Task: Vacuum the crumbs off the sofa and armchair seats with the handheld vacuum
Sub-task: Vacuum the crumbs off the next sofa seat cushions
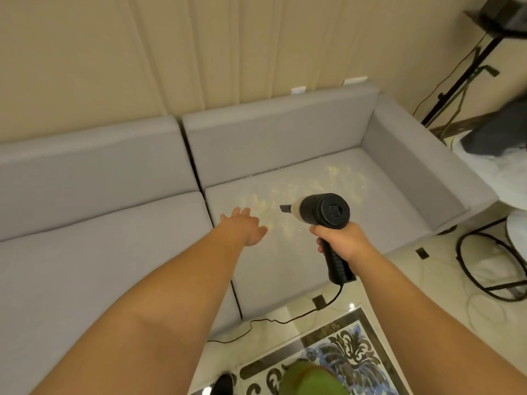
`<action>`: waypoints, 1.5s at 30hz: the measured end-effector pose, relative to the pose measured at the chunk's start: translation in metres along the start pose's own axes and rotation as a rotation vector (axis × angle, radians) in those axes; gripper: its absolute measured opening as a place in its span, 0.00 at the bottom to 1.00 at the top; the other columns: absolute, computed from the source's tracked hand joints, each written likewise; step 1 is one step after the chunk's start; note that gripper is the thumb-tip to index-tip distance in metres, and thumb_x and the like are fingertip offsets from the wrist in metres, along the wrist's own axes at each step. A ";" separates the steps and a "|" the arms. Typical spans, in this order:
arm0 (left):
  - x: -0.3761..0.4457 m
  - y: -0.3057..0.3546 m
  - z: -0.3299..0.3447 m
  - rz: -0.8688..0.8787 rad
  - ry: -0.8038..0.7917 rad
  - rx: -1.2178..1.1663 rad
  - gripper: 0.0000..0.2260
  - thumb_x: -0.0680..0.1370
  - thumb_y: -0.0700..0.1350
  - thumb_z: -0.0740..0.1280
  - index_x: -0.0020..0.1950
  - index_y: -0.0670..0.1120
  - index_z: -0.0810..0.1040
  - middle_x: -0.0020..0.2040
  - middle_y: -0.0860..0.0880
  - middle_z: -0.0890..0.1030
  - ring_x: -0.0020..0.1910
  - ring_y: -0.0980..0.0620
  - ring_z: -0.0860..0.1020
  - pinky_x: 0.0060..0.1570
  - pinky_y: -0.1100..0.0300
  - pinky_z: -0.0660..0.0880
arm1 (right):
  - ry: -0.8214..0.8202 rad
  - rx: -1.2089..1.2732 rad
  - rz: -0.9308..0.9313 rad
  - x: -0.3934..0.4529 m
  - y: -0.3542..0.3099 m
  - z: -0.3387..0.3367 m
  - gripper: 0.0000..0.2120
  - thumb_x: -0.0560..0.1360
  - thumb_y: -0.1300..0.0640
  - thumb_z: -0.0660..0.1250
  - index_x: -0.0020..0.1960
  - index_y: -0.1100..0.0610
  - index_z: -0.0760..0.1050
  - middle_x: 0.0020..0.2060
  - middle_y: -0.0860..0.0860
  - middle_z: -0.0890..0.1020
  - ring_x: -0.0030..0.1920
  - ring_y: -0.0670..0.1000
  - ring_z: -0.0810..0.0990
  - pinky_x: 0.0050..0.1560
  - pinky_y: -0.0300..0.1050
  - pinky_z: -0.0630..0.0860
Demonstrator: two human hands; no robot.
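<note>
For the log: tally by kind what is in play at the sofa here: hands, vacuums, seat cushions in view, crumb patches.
Hands: 2, left hand open, right hand gripping the handle
Vacuum: 1
Seat cushions: 2, left cushion, right cushion
Crumb patches: 1, crumbs scattered on the right cushion
Total: 6
</note>
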State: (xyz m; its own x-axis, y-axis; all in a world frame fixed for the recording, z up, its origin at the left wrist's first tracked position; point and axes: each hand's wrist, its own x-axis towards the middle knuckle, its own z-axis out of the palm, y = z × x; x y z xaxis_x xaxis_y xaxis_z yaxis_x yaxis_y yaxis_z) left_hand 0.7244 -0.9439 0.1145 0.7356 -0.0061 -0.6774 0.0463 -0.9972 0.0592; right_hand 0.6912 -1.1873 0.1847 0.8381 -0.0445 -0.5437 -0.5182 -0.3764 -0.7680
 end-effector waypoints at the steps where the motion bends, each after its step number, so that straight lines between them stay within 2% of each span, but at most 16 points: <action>1: 0.004 0.006 0.001 -0.011 -0.005 -0.007 0.29 0.86 0.63 0.46 0.84 0.51 0.57 0.85 0.47 0.44 0.83 0.41 0.41 0.78 0.33 0.46 | -0.014 -0.009 -0.003 0.010 0.003 -0.006 0.10 0.75 0.54 0.77 0.54 0.56 0.83 0.40 0.56 0.88 0.41 0.53 0.87 0.55 0.55 0.84; 4: 0.016 0.045 0.013 -0.072 0.013 -0.043 0.29 0.86 0.63 0.46 0.84 0.51 0.57 0.85 0.48 0.45 0.83 0.41 0.43 0.79 0.34 0.47 | -0.098 -0.042 -0.012 0.043 0.026 -0.041 0.10 0.74 0.54 0.78 0.53 0.56 0.83 0.39 0.55 0.88 0.41 0.53 0.87 0.55 0.55 0.84; 6: 0.021 0.047 0.026 -0.079 0.028 -0.044 0.29 0.85 0.63 0.46 0.84 0.51 0.58 0.85 0.48 0.48 0.83 0.42 0.46 0.78 0.34 0.48 | -0.081 -0.034 0.001 0.058 0.041 -0.045 0.10 0.74 0.55 0.78 0.52 0.56 0.83 0.38 0.55 0.87 0.39 0.53 0.86 0.53 0.54 0.84; 8: 0.025 0.074 0.047 -0.179 0.057 -0.074 0.29 0.85 0.63 0.46 0.84 0.52 0.58 0.85 0.48 0.50 0.83 0.42 0.47 0.78 0.34 0.48 | -0.176 -0.037 -0.037 0.078 0.056 -0.068 0.10 0.74 0.56 0.78 0.52 0.58 0.84 0.37 0.55 0.87 0.37 0.53 0.85 0.49 0.51 0.83; 11: 0.026 0.108 0.078 -0.283 0.044 -0.138 0.29 0.85 0.63 0.46 0.84 0.52 0.57 0.85 0.48 0.50 0.83 0.42 0.49 0.78 0.34 0.50 | -0.242 -0.047 -0.056 0.106 0.074 -0.088 0.08 0.73 0.57 0.77 0.48 0.61 0.84 0.34 0.54 0.85 0.37 0.53 0.84 0.50 0.53 0.83; 16: 0.027 0.153 0.118 -0.301 -0.019 -0.196 0.29 0.85 0.63 0.46 0.84 0.53 0.56 0.85 0.48 0.50 0.83 0.43 0.49 0.78 0.33 0.49 | -0.311 -0.072 -0.017 0.134 0.094 -0.099 0.09 0.74 0.57 0.76 0.50 0.61 0.83 0.35 0.54 0.85 0.38 0.53 0.84 0.47 0.51 0.82; 20: 0.051 0.150 0.137 -0.279 -0.042 -0.233 0.29 0.85 0.63 0.46 0.84 0.52 0.55 0.85 0.47 0.50 0.83 0.43 0.48 0.78 0.34 0.49 | -0.291 -0.114 -0.023 0.167 0.096 -0.075 0.09 0.73 0.56 0.76 0.45 0.63 0.83 0.35 0.57 0.85 0.39 0.55 0.83 0.47 0.51 0.81; 22: 0.069 0.142 0.145 -0.260 -0.035 -0.260 0.29 0.86 0.62 0.46 0.84 0.52 0.54 0.85 0.47 0.49 0.83 0.42 0.47 0.78 0.34 0.48 | -0.268 -0.118 -0.029 0.183 0.095 -0.060 0.10 0.72 0.55 0.76 0.45 0.63 0.84 0.36 0.58 0.86 0.40 0.57 0.83 0.51 0.54 0.82; 26: 0.104 0.118 0.175 -0.231 -0.053 -0.261 0.29 0.86 0.62 0.46 0.85 0.52 0.52 0.85 0.48 0.47 0.83 0.42 0.46 0.79 0.35 0.46 | -0.231 -0.083 -0.048 0.214 0.104 -0.022 0.08 0.72 0.55 0.77 0.44 0.60 0.83 0.35 0.56 0.86 0.41 0.56 0.85 0.52 0.54 0.82; 30: 0.173 0.091 0.203 -0.246 0.002 -0.247 0.29 0.86 0.62 0.47 0.85 0.54 0.48 0.85 0.49 0.44 0.83 0.44 0.44 0.79 0.35 0.45 | -0.208 -0.026 -0.081 0.272 0.126 0.022 0.07 0.73 0.56 0.76 0.45 0.59 0.83 0.35 0.54 0.85 0.38 0.53 0.84 0.44 0.47 0.80; 33: 0.244 0.074 0.228 -0.259 0.076 -0.250 0.29 0.86 0.62 0.47 0.85 0.55 0.46 0.85 0.49 0.41 0.83 0.45 0.42 0.79 0.34 0.44 | -0.200 0.023 -0.125 0.330 0.149 0.052 0.06 0.73 0.56 0.76 0.43 0.58 0.82 0.33 0.53 0.85 0.39 0.55 0.83 0.48 0.51 0.81; 37: 0.337 0.062 0.264 -0.273 0.204 -0.241 0.29 0.86 0.61 0.48 0.85 0.56 0.42 0.85 0.50 0.39 0.83 0.45 0.40 0.78 0.33 0.44 | -0.216 0.091 -0.227 0.409 0.184 0.082 0.06 0.74 0.57 0.76 0.46 0.58 0.82 0.37 0.55 0.85 0.35 0.52 0.84 0.47 0.50 0.82; 40: 0.382 0.055 0.280 -0.290 0.267 -0.237 0.29 0.86 0.61 0.48 0.84 0.57 0.41 0.84 0.51 0.37 0.83 0.44 0.39 0.77 0.31 0.43 | -0.234 0.120 -0.282 0.446 0.202 0.098 0.06 0.76 0.57 0.75 0.50 0.58 0.82 0.38 0.55 0.85 0.34 0.50 0.84 0.46 0.49 0.82; 45: 0.420 0.048 0.291 -0.340 0.328 -0.230 0.29 0.85 0.63 0.46 0.84 0.60 0.41 0.85 0.51 0.38 0.83 0.44 0.39 0.76 0.29 0.41 | -0.300 0.113 -0.334 0.481 0.223 0.121 0.06 0.75 0.57 0.75 0.49 0.59 0.83 0.37 0.55 0.86 0.37 0.53 0.85 0.47 0.52 0.84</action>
State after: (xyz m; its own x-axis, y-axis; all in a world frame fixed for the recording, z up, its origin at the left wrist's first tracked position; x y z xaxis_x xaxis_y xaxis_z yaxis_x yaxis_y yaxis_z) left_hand 0.8388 -1.0157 -0.3808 0.8244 0.3753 -0.4237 0.4390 -0.8965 0.0600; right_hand 0.9576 -1.1805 -0.2890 0.8844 0.3382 -0.3215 -0.2577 -0.2204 -0.9408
